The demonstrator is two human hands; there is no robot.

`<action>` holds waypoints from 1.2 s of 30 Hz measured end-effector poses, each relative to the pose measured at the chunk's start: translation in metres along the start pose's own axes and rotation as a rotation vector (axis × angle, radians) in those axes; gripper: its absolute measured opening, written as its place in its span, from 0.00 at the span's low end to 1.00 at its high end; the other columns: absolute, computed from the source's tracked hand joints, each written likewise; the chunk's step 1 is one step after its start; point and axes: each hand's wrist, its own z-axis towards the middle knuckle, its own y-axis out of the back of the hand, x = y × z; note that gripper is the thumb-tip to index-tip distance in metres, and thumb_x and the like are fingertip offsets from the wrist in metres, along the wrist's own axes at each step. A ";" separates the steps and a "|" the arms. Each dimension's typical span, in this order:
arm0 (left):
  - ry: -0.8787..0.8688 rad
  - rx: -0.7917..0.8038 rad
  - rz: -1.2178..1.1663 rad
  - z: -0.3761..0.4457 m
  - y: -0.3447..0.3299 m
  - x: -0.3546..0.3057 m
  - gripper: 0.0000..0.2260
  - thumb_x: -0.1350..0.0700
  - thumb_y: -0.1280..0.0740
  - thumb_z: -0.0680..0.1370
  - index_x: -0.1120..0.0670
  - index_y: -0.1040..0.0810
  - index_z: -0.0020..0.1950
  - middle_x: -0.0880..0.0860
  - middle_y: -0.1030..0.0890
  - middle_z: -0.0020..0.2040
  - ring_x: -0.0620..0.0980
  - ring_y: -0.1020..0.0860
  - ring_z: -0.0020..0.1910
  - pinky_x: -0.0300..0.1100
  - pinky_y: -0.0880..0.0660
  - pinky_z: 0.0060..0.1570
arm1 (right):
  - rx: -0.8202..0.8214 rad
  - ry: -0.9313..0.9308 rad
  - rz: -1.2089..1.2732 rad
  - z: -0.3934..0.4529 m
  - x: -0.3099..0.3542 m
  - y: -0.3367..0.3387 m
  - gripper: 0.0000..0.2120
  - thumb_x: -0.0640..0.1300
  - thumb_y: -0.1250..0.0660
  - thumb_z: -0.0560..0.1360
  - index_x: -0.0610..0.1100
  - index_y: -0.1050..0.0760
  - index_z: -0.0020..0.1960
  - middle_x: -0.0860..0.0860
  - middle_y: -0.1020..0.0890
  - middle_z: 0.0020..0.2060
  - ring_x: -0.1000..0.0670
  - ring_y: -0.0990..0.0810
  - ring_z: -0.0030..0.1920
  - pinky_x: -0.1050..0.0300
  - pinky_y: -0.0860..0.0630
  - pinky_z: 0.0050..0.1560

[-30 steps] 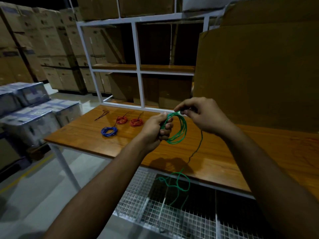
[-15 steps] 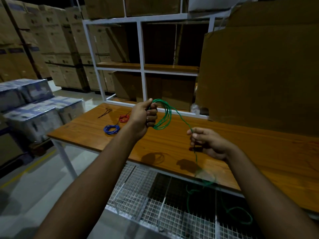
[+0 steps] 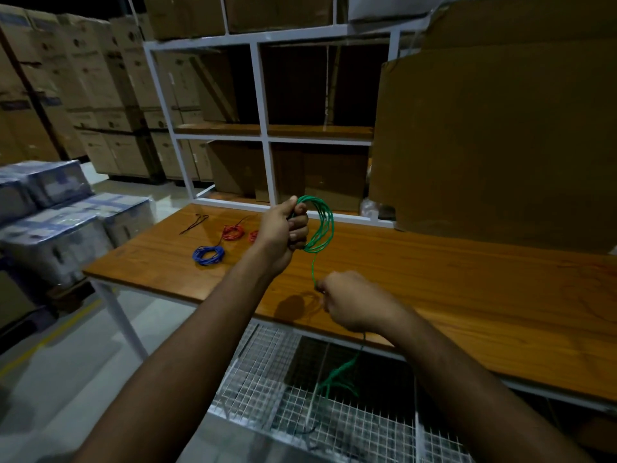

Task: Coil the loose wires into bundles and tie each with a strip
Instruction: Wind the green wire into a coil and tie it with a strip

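Observation:
My left hand point(image 3: 283, 230) is raised above the wooden table point(image 3: 434, 279) and grips a coil of green wire point(image 3: 322, 225) made of several loops. One strand drops from the coil into my right hand point(image 3: 350, 302), which pinches it lower down near the table's front edge. The rest of the green wire hangs past the edge in a loose tangle point(image 3: 340, 379) over the mesh. On the table to the left lie a blue bundle point(image 3: 208, 254), a red bundle point(image 3: 232, 231) and a second red bundle point(image 3: 254, 236) partly hidden by my left wrist. Thin dark strips point(image 3: 195, 222) lie further left.
A white frame shelf point(image 3: 263, 138) stands at the back of the table, with a large cardboard sheet point(image 3: 494, 142) leaning at the back right. A wire-mesh rack point(image 3: 300, 412) sits below the front edge. Wrapped boxes point(image 3: 56, 228) are stacked to the left, cartons behind.
My right hand has slid down the strand and moved left toward the table's front edge, beneath the coil. The hanging tangle has risen and shortened. My left hand keeps holding the coil.

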 end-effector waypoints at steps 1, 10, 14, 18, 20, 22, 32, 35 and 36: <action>-0.001 -0.001 -0.005 0.000 0.000 0.001 0.17 0.49 0.49 0.86 0.52 0.32 0.40 0.46 0.37 0.26 0.43 0.40 0.22 0.38 0.46 0.25 | 0.026 0.053 -0.125 -0.005 0.005 0.004 0.10 0.34 0.41 0.79 0.39 0.23 0.57 0.44 0.22 0.51 0.43 0.23 0.52 0.52 0.29 0.44; 0.012 0.027 0.026 -0.009 -0.008 0.009 0.18 0.50 0.48 0.86 0.54 0.32 0.40 0.48 0.38 0.28 0.45 0.39 0.27 0.40 0.38 0.31 | -0.851 0.254 -0.344 -0.010 -0.007 0.014 0.09 0.40 0.30 0.75 0.44 0.22 0.56 0.46 0.22 0.44 0.43 0.21 0.34 0.58 0.36 0.27; 0.051 0.035 0.090 -0.014 -0.011 0.012 0.17 0.50 0.48 0.86 0.54 0.31 0.41 0.47 0.36 0.28 0.45 0.36 0.25 0.38 0.36 0.27 | -0.894 0.159 -0.031 -0.005 -0.017 0.025 0.10 0.48 0.26 0.74 0.45 0.25 0.47 0.49 0.20 0.38 0.47 0.21 0.36 0.55 0.27 0.32; 0.089 0.049 0.025 -0.015 -0.010 0.012 0.16 0.49 0.48 0.86 0.53 0.32 0.41 0.48 0.35 0.29 0.44 0.39 0.25 0.36 0.42 0.24 | -0.455 0.135 0.361 -0.001 -0.034 0.046 0.05 0.44 0.27 0.76 0.51 0.18 0.50 0.55 0.17 0.43 0.60 0.20 0.44 0.63 0.25 0.44; 0.114 0.067 0.012 -0.015 -0.011 0.013 0.16 0.49 0.48 0.86 0.53 0.32 0.41 0.48 0.35 0.29 0.43 0.40 0.22 0.36 0.44 0.23 | -0.352 0.202 0.396 -0.002 -0.040 0.056 0.07 0.41 0.28 0.76 0.50 0.17 0.53 0.57 0.16 0.41 0.62 0.19 0.38 0.66 0.24 0.41; 0.137 0.113 0.051 -0.018 -0.013 0.016 0.16 0.50 0.49 0.86 0.53 0.32 0.42 0.49 0.34 0.29 0.43 0.40 0.21 0.36 0.47 0.23 | -0.435 0.203 0.382 -0.002 -0.041 0.067 0.06 0.40 0.27 0.75 0.47 0.16 0.51 0.54 0.16 0.37 0.59 0.18 0.31 0.64 0.23 0.33; 0.300 0.270 0.045 -0.028 -0.006 0.019 0.17 0.47 0.47 0.84 0.51 0.33 0.38 0.46 0.41 0.26 0.42 0.45 0.21 0.38 0.53 0.24 | -0.116 0.097 0.872 0.031 -0.082 0.060 0.12 0.49 0.29 0.75 0.44 0.22 0.37 0.49 0.24 0.28 0.51 0.28 0.29 0.58 0.31 0.33; 0.298 0.248 -0.013 -0.029 0.001 0.016 0.17 0.48 0.47 0.84 0.51 0.33 0.37 0.45 0.40 0.26 0.42 0.43 0.21 0.36 0.50 0.22 | 0.043 0.086 1.222 0.034 -0.099 0.033 0.16 0.57 0.31 0.73 0.43 0.22 0.44 0.50 0.23 0.31 0.51 0.24 0.35 0.50 0.30 0.46; 0.291 0.234 -0.021 -0.029 0.003 0.015 0.17 0.48 0.47 0.84 0.51 0.33 0.37 0.45 0.40 0.26 0.42 0.43 0.21 0.36 0.50 0.21 | 0.114 0.090 1.351 0.034 -0.105 0.024 0.19 0.58 0.33 0.73 0.42 0.22 0.47 0.48 0.22 0.34 0.48 0.21 0.38 0.47 0.28 0.50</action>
